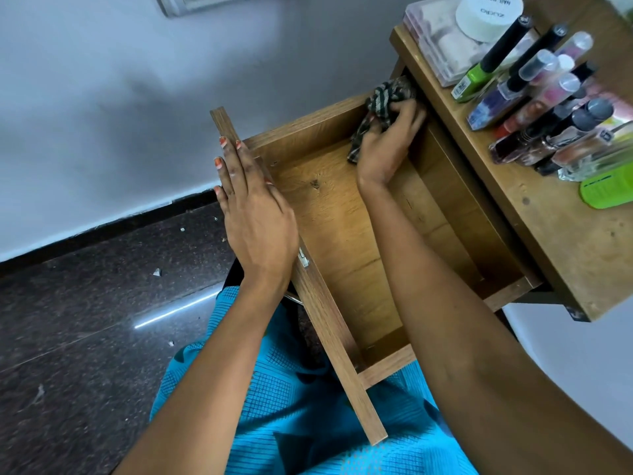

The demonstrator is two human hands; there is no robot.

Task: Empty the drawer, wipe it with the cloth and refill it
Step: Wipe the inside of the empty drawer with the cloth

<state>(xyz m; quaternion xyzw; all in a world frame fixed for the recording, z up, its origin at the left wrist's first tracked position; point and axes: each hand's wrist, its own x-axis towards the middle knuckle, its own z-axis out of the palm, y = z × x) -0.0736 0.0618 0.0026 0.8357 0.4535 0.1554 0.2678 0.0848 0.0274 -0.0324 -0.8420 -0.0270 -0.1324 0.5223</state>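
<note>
A wooden drawer [342, 217] is pulled out of a small table over my lap, and its inside holds nothing but the cloth. My right hand [387, 142] grips a dark striped cloth [383, 97] and presses it into the drawer's far corner. My left hand [253, 207] lies flat with straight fingers on the drawer's front panel [342, 371]. On the table top [565, 234] stand several nail polish bottles [534, 108], a white jar [486, 15] and a clear plastic box [442, 46].
A green bottle [606, 190] lies at the table's right side. Dark polished floor [85, 320] with small bits of debris lies to the left, against a white wall [102, 97]. My blue garment [291, 406] is under the drawer front.
</note>
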